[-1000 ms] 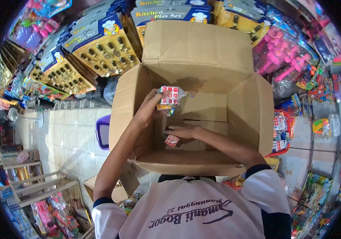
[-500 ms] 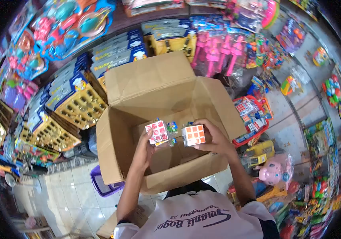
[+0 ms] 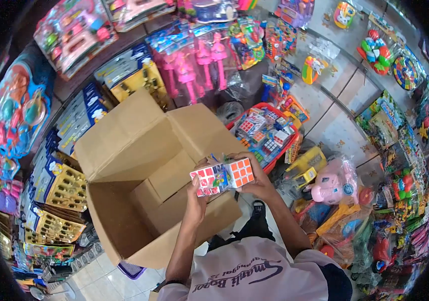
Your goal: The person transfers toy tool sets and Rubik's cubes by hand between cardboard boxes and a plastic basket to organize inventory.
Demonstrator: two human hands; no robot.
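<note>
My left hand [image 3: 197, 196] grips a wrapped puzzle cube with a red and white face [image 3: 205, 179]. My right hand [image 3: 259, 179] grips a second puzzle cube with an orange and white face [image 3: 240, 172]. The two cubes touch side by side, held over the right edge of an open cardboard box [image 3: 139, 200]. The inside of the box looks bare. A red basket [image 3: 269, 135] full of more puzzle cubes sits just beyond my right hand.
Packaged toys crowd all sides: yellow kitchen play sets [image 3: 56, 190] at left, pink toys in bags [image 3: 194, 62] at the back, a pink plush toy [image 3: 332, 183] and a yellow toy [image 3: 304, 163] at right. A purple tub [image 3: 131, 271] stands under the box on the tiled floor.
Both hands have come up out of the box, each with a cube, and moved right toward the red basket. The cubes are now pressed together. My view has swung to the right.
</note>
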